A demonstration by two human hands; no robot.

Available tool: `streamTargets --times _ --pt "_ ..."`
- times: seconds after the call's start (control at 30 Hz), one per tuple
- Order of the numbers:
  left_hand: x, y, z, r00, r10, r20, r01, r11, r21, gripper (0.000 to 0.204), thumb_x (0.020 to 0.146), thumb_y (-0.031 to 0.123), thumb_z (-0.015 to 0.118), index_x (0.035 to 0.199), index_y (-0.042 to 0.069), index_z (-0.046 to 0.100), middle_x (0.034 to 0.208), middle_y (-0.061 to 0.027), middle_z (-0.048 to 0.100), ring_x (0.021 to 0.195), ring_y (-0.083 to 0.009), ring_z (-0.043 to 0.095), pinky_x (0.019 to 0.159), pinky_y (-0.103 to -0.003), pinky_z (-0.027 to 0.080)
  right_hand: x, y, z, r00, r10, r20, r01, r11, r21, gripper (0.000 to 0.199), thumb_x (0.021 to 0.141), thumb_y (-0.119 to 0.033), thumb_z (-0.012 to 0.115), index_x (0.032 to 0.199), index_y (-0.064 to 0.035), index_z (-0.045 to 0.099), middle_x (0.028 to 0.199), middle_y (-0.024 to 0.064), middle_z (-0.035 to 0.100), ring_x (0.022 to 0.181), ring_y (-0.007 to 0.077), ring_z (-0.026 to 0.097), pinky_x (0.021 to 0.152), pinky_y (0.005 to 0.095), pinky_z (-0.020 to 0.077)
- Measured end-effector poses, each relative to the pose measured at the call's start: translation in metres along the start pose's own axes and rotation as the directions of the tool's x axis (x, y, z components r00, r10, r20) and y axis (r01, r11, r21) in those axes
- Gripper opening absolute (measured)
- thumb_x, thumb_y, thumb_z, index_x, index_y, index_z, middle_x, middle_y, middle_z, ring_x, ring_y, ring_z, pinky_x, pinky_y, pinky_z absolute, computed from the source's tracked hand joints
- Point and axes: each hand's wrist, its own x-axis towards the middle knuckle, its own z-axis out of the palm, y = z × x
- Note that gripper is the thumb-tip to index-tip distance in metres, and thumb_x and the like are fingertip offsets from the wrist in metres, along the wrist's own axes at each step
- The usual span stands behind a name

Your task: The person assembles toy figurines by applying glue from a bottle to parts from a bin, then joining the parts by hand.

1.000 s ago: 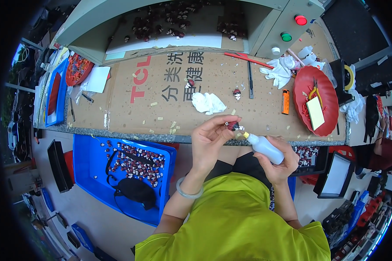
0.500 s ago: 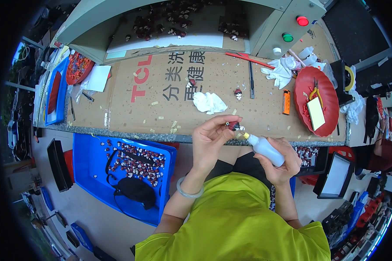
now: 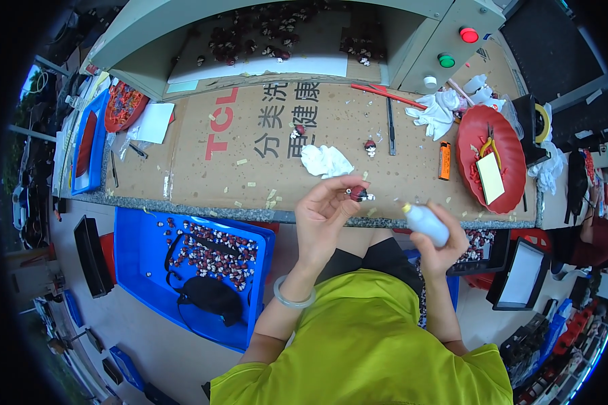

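Pinched in the fingertips of my left hand (image 3: 321,212) is a small dark-red and white figurine (image 3: 359,194), held over the table's front edge. My right hand (image 3: 444,243) is wrapped round a white squeeze bottle (image 3: 427,224). The bottle's narrow yellow-based tip points up and left, a short way apart from the figurine. Beyond my hands, a crumpled white cloth (image 3: 325,161) lies on the cardboard table cover (image 3: 209,172). Two more such figurines rest there, one left of the cloth (image 3: 297,131) and one standing to its right (image 3: 370,148).
A grey machine housing (image 3: 412,47) holds many figurines inside. At right stand a red scalloped dish (image 3: 466,145) with yellow-handled pliers, an orange box (image 3: 444,160) and white gloves (image 3: 436,115). Below the table, left, a blue bin (image 3: 138,253) contains more figurines and a black item.
The bottle has moved right, its tip drawing away from the figurine. My left hand has shifted slightly left and still holds the figurine.
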Motion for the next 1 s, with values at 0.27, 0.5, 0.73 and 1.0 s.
streamTargets --times 0.27,0.5,0.73,1.0 --pt "0.008 0.002 -0.005 0.989 0.051 0.14 -0.066 0.993 0.102 0.053 0.085 -0.004 0.057 0.129 0.005 0.029 0.099 -0.0138 0.063 0.091 -0.0167 0.059 0.084 -0.029 0.045 0.021 0.091 0.01 0.911 0.411 0.036 -0.406 0.877 0.256 0.048 0.079 0.01 0.057 0.125 0.0046 0.044 0.114 0.0165 0.06 0.104 0.0187 0.058 0.093 0.0307 0.044" --pt "0.015 0.013 -0.006 0.951 -0.066 0.302 0.041 0.995 0.09 0.057 0.086 -0.001 0.059 0.132 0.005 0.027 0.095 -0.0126 0.063 0.091 -0.0165 0.059 0.079 -0.028 0.045 0.024 0.038 -0.002 0.985 -0.002 -0.171 -0.031 0.981 -0.19 0.043 0.077 0.004 0.061 0.118 0.0029 0.047 0.118 0.0174 0.053 0.108 0.0242 0.051 0.091 0.0355 0.0401" --pt "0.025 0.019 -0.004 0.745 -0.327 0.581 0.323 0.939 0.115 0.063 0.086 -0.002 0.058 0.137 0.006 0.023 0.092 -0.0096 0.063 0.087 -0.0133 0.059 0.077 -0.027 0.045 0.045 -0.021 0.0 0.863 -0.01 0.506 0.008 1.0 0.005 0.029 0.069 -0.017 0.074 0.096 -0.0066 0.069 0.108 0.0088 0.055 0.101 0.0247 0.05 0.086 0.0365 0.0397" --pt "0.017 0.004 -0.004 0.784 -0.306 0.54 0.283 0.95 0.128 0.063 0.087 0.007 0.06 0.138 0.006 0.023 0.106 -0.011 0.06 0.096 -0.013 0.056 0.085 -0.028 0.042 0.041 -0.009 0.012 0.878 0.017 0.479 -0.083 0.99 0.118 0.03 0.06 -0.012 0.077 0.089 -0.0071 0.07 0.1 0.0054 0.062 0.098 0.0234 0.053 0.085 0.0353 0.0413"
